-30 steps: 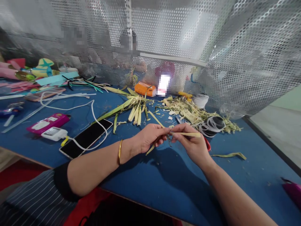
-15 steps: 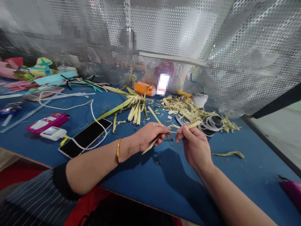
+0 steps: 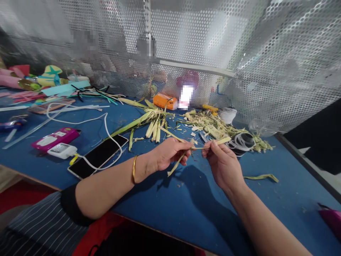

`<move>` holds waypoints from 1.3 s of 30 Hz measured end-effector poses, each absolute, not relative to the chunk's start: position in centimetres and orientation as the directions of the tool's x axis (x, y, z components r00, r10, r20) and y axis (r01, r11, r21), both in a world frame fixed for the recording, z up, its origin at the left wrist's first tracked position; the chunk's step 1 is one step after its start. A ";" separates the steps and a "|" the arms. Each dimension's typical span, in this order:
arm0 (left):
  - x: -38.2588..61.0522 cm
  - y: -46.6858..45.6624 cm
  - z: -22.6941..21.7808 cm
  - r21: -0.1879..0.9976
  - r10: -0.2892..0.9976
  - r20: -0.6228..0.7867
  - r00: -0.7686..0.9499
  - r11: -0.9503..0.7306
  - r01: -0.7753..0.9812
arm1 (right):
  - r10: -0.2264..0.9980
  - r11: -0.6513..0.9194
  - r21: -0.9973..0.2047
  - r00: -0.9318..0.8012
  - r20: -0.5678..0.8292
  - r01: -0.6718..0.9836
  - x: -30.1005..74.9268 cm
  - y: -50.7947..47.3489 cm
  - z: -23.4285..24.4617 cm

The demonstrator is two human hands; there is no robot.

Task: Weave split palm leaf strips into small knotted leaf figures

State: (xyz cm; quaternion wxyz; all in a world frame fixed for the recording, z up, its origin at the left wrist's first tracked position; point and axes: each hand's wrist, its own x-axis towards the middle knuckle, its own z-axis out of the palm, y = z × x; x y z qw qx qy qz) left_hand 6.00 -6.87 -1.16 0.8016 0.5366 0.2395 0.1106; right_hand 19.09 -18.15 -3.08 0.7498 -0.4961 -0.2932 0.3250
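Over the blue table (image 3: 186,199) my left hand (image 3: 170,153) is closed in a pinch on a pale green leaf strip (image 3: 178,164) whose free end hangs down to the left. My right hand (image 3: 222,161) is closed too, pinching the other part of the strip (image 3: 222,140), which sticks out to the upper right. The two hands are a few centimetres apart, with a thin fibre of leaf stretched between them. A gold bangle (image 3: 135,169) sits on my left wrist.
Behind the hands lie a bunch of cut leaf stalks (image 3: 154,124), a heap of leaf scraps (image 3: 213,126) and a spool of white cord (image 3: 241,140). A phone (image 3: 98,156) on a white cable, a pink box (image 3: 54,138) and an orange device (image 3: 165,101) lie left. Perforated metal screens wall the back.
My right hand has turned upright and drawn back from the left hand, so the strip has split apart with a thin fibre between. A dark shape has come in at the right edge.
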 end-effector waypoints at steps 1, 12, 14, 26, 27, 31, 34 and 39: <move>6.0 -6.9 -1.2 0.921 0.440 -0.258 0.860 0.380 0.082 | 0.789 0.288 -0.931 0.606 0.100 -0.222 19.1 -18.1 -3.1; 6.1 -7.6 -1.6 0.924 0.342 -0.282 0.896 0.350 0.157 | 0.816 0.279 -0.911 0.575 0.059 -0.302 19.0 -18.1 -3.3; 6.2 -7.6 -1.5 0.921 0.337 -0.291 0.895 0.354 0.166 | 0.811 0.277 -0.914 0.582 0.056 -0.298 19.1 -18.1 -3.4; 6.4 -7.6 -2.2 0.942 0.565 -0.278 0.777 0.318 0.106 | 0.826 0.240 -0.942 0.560 0.071 -0.234 18.7 -18.0 -3.4; 6.4 -7.6 -2.1 0.938 0.574 -0.286 0.767 0.331 0.101 | 0.827 0.238 -0.939 0.559 0.062 -0.248 18.8 -18.0 -3.5; 6.4 -7.4 -1.9 0.905 0.534 -0.319 0.783 0.416 0.085 | 0.824 0.268 -0.920 0.562 0.065 -0.287 19.4 -17.9 -3.7; 6.4 -7.3 -1.9 0.885 0.494 -0.334 0.802 0.457 0.088 | 0.823 0.280 -0.915 0.564 0.073 -0.290 19.5 -17.9 -3.6; 6.4 -7.5 -2.0 0.902 0.542 -0.318 0.778 0.426 0.071 | 0.819 0.246 -0.934 0.571 0.056 -0.261 19.5 -17.9 -3.6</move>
